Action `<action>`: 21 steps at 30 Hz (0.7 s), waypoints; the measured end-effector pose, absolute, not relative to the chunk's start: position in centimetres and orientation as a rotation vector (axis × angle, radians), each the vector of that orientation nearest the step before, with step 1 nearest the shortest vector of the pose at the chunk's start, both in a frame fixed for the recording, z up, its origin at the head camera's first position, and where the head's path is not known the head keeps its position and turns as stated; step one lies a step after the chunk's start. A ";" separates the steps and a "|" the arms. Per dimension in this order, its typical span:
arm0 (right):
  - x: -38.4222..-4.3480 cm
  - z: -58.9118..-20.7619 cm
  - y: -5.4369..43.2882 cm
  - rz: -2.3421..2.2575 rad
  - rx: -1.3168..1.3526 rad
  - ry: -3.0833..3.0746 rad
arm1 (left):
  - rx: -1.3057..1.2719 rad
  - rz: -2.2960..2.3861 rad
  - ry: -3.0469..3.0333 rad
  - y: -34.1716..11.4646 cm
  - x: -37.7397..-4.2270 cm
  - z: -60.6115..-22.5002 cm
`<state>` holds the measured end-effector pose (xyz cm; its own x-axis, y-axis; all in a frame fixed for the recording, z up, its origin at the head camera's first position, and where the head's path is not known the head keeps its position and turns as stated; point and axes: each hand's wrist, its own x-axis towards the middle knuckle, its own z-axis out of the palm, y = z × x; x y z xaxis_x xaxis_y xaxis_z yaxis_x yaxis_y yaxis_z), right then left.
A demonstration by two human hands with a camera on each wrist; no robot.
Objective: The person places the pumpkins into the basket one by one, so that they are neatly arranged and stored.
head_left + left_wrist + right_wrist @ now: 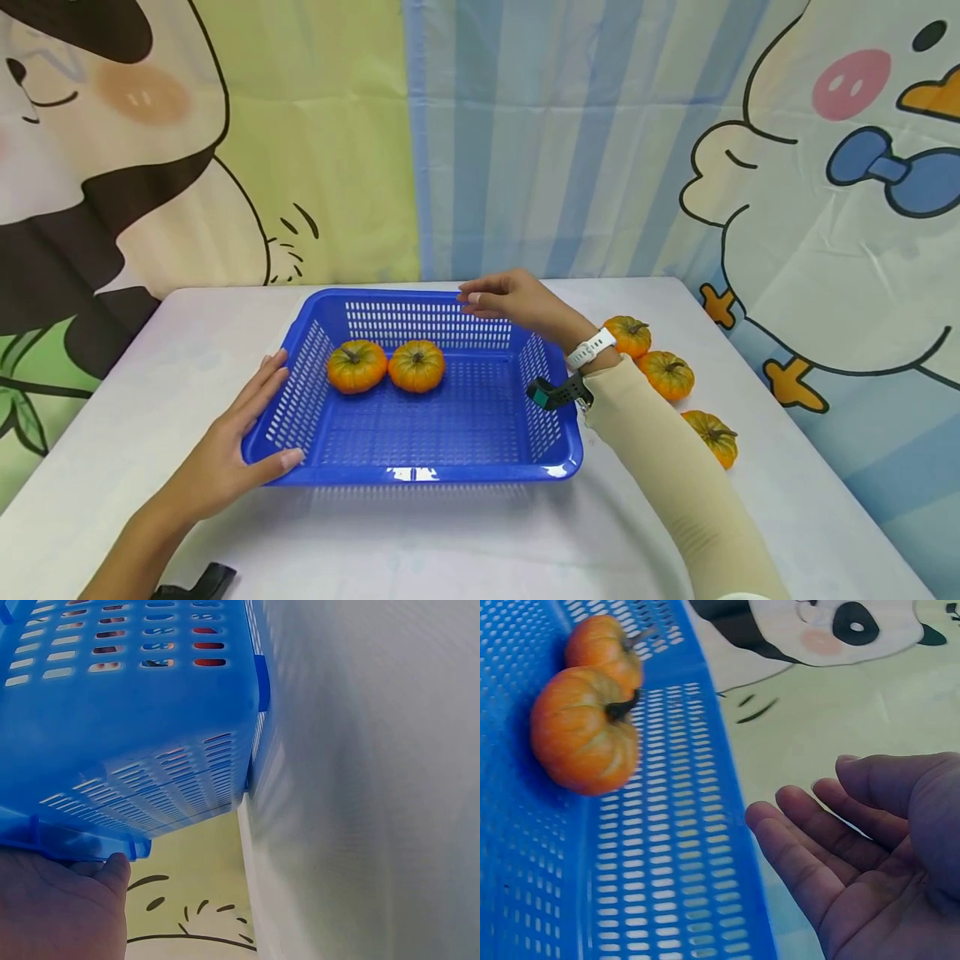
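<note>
A blue plastic basket (420, 475) with slotted walls stands on the table. Inside it, toward the back left, two small orange pumpkins (417, 367) sit side by side; the right wrist view shows the same pumpkins (585, 735) near the slotted wall. My left hand (225, 458) rests against the basket's left rim, thumb on the front corner and fingers along the side. Above the basket's back right part hovers my right hand (517, 300), holding nothing, with its fingers loosely extended. In the right wrist view that hand (855, 855) appears beside the rim, palm visible.
To the right of the basket, three more pumpkins (666, 375) lie in a row on the white table (420, 550), partly behind the right forearm. A printed curtain (525, 142) hangs behind the table. A black object (206, 583) shows near the left wrist.
</note>
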<state>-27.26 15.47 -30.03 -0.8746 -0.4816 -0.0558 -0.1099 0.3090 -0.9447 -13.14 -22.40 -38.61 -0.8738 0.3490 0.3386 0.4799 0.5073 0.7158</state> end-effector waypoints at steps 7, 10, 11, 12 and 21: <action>-27.5 -29.5 17.2 -1.649 -0.557 2.262 | -0.720 -1.296 -2.586 -22.3 -13.1 -38.5; -27.5 -29.4 18.0 -1.666 -0.556 2.280 | -0.722 -1.303 -2.582 -22.2 -13.2 -38.5; -27.5 -29.3 18.3 -1.679 -0.550 2.279 | -0.725 -1.306 -2.578 -22.2 -13.2 -38.6; -27.5 -29.3 18.6 -1.697 -0.548 2.272 | -0.728 -1.310 -2.573 -22.3 -13.2 -38.6; -27.3 -30.2 21.4 -1.781 -0.494 2.306 | -0.732 -1.308 -2.569 -22.3 -13.0 -38.6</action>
